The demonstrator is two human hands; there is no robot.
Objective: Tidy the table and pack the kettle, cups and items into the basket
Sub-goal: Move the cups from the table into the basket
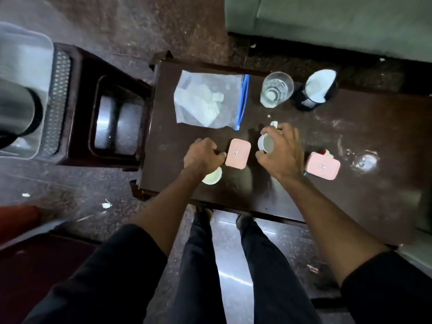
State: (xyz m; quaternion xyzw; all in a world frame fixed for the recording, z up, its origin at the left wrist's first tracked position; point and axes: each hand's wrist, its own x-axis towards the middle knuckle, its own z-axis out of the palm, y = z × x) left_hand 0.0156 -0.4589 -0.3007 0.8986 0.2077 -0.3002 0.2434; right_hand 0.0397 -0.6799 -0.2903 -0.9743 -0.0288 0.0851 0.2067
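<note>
On the dark wooden table (292, 190), my right hand (281, 152) grips a white cup (265, 143) from above. My left hand (203, 155) is closed over another white cup (213, 177), which shows only below my wrist. A pink box (238, 153) lies between my hands, touching my left fingers. A second pink box (323, 166) lies to the right. A zip bag of white packets (208, 101), a clear glass (275, 90) and a dark jar with a white lining (315, 90) stand at the far side. The steel kettle (16, 111) sits in the white basket (58, 99) at far left.
A dark stool (117, 118) stands between the basket and the table. A green sofa (339, 22) lies beyond the table. A second clear glass (365, 160) rests at the table's right. My legs stand at the table's near edge. Paper scraps litter the floor.
</note>
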